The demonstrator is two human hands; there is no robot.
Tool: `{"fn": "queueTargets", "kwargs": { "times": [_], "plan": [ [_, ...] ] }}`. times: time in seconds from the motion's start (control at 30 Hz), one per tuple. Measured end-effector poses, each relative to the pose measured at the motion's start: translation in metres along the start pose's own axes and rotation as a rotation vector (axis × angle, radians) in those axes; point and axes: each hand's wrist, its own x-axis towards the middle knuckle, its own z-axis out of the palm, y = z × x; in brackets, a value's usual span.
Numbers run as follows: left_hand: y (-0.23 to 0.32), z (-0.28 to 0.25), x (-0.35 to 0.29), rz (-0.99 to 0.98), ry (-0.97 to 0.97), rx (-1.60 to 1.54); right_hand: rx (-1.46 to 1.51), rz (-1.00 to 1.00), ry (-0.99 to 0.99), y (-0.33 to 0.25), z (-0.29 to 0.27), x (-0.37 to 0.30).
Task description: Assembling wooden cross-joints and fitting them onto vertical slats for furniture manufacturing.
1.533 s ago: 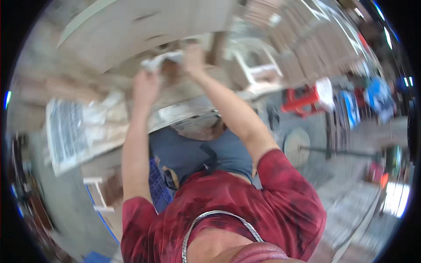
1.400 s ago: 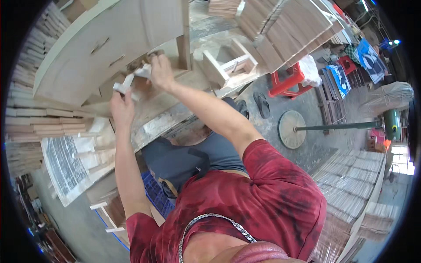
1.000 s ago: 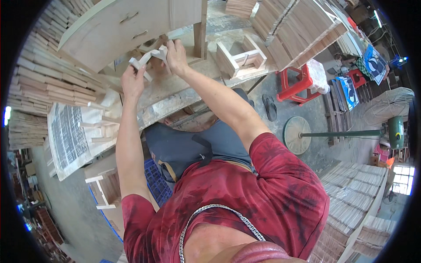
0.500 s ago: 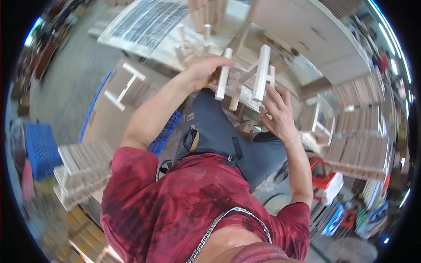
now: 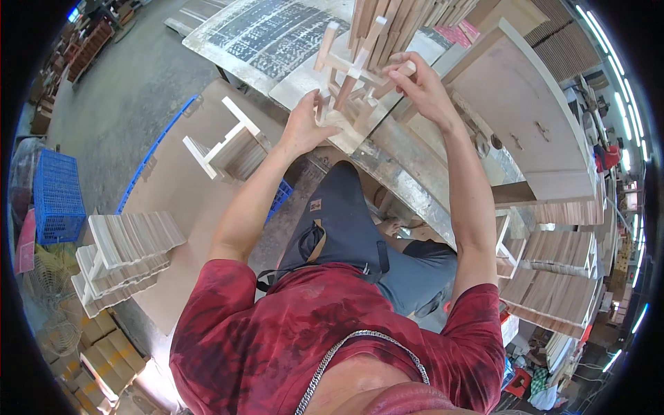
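A small pale wooden frame (image 5: pixel 356 72), made of crossed bars and short legs, is on the near edge of the white-topped workbench (image 5: pixel 304 90). My right hand (image 5: pixel 423 90) pinches the end of one of its legs with thumb and fingers. At the frame's left side, my left hand (image 5: pixel 304 128) is open, thumb spread from the fingers, close to a lower leg. Other wooden pieces overlap beneath the frame, so I cannot tell which belong to it. Tall upright wooden strips (image 5: pixel 387 28) stand bundled just behind.
A brown board (image 5: pixel 166 200) at left bears stacked H-shaped wooden frames (image 5: pixel 235 142) and, nearer, another stack (image 5: pixel 135 238). Further stacks (image 5: pixel 553 290) stand at right, below a large wooden panel (image 5: pixel 526 111). A blue crate (image 5: pixel 59 197) sits far left.
The wooden frame has gone from over my lap to the bench, away and to the left. My left hand has come off it and opened; my right hand has reached up to a leg.
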Motion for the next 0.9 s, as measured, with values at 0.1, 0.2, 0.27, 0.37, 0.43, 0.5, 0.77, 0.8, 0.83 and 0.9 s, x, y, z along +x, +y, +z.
{"fn": "queueTargets", "kwargs": {
  "times": [0.1, 0.2, 0.27, 0.37, 0.43, 0.5, 0.77, 0.8, 0.83, 0.9],
  "plan": [
    [0.022, -0.007, -0.004, -0.038, -0.054, 0.007, -0.047, 0.022, -0.059, 0.034, 0.011, 0.007],
    [0.021, -0.007, -0.004, -0.048, -0.074, 0.074, -0.024, 0.220, -0.073, 0.053, 0.035, -0.004],
    [0.013, -0.002, -0.001, 0.003, -0.046, 0.102, 0.252, 0.403, 0.090, 0.068, 0.053, -0.018],
    [-0.006, 0.007, 0.001, 0.003, -0.011, 0.155, 0.053, 0.113, 0.146, 0.097, 0.074, -0.030],
    [-0.017, 0.009, 0.001, 0.000, 0.050, 0.134, -0.447, -0.021, 0.206, 0.076, 0.088, -0.030],
    [-0.015, 0.019, 0.001, 0.022, 0.083, 0.123, -0.405, 0.183, 0.245, 0.076, 0.096, -0.029],
    [-0.063, 0.025, 0.024, 0.212, 0.196, 0.086, -0.390, 0.108, 0.377, 0.086, 0.108, -0.089],
    [-0.051, 0.029, 0.024, 0.092, 0.222, 0.062, -0.371, 0.196, 0.295, 0.066, 0.100, -0.111],
    [-0.047, 0.029, 0.023, 0.047, 0.159, 0.088, -0.312, 0.200, 0.310, 0.046, 0.087, -0.146],
    [-0.047, 0.039, 0.017, 0.067, 0.140, 0.079, -0.243, 0.221, 0.421, 0.017, 0.059, -0.243]
  ]
}}
